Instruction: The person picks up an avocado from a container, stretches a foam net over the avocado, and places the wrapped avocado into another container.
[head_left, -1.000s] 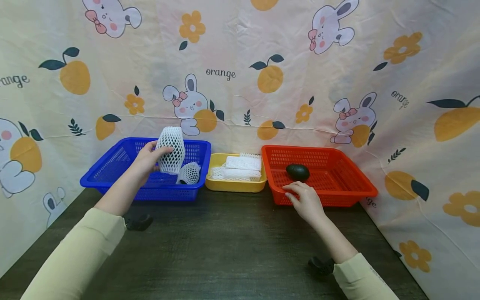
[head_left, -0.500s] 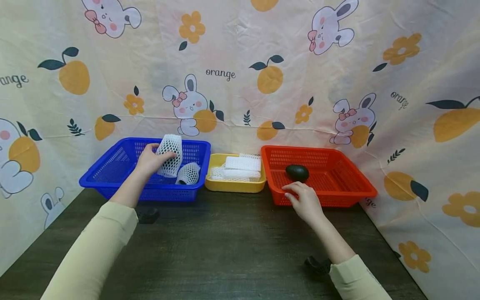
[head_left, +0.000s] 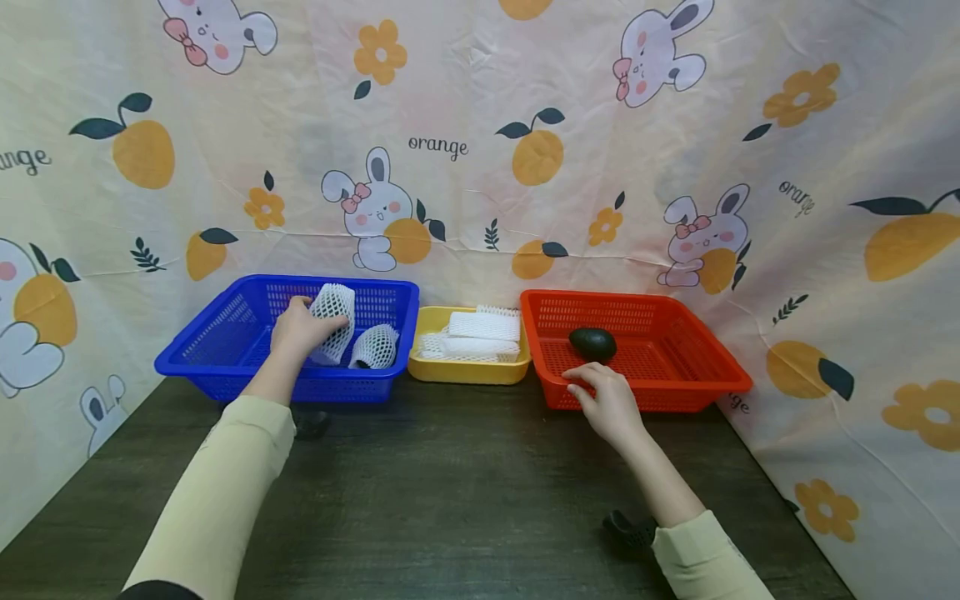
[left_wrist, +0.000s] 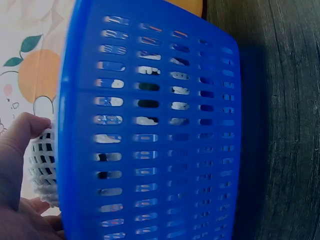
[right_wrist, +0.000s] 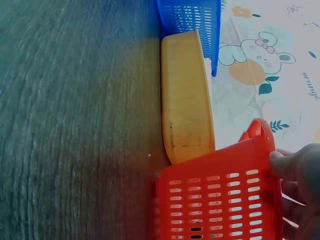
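My left hand point(head_left: 300, 329) grips a white foam-net-wrapped item point(head_left: 331, 321) and holds it low inside the blue basket point(head_left: 225, 367), beside a second net-wrapped item point(head_left: 373, 347). In the left wrist view the thumb point(left_wrist: 22, 132) presses the white net point(left_wrist: 42, 165) behind the blue basket wall point(left_wrist: 150, 135). My right hand point(head_left: 607, 400) rests on the front rim of the red basket point(head_left: 705, 375), fingers loosely curled over the edge. A dark avocado point(head_left: 592, 343) lies in the red basket just beyond that hand. The right wrist view shows fingers point(right_wrist: 295, 170) on the red basket rim point(right_wrist: 225, 200).
A small yellow basket point(head_left: 468, 371) with white foam nets point(head_left: 483, 327) stands between the blue and red baskets. All three line the back of a dark wooden table point(head_left: 450, 500). A patterned cloth point(head_left: 480, 150) closes the back and both sides.
My left hand has lowered the net-wrapped item from above the blue basket down into it. The right hand has stayed on the red basket's rim.
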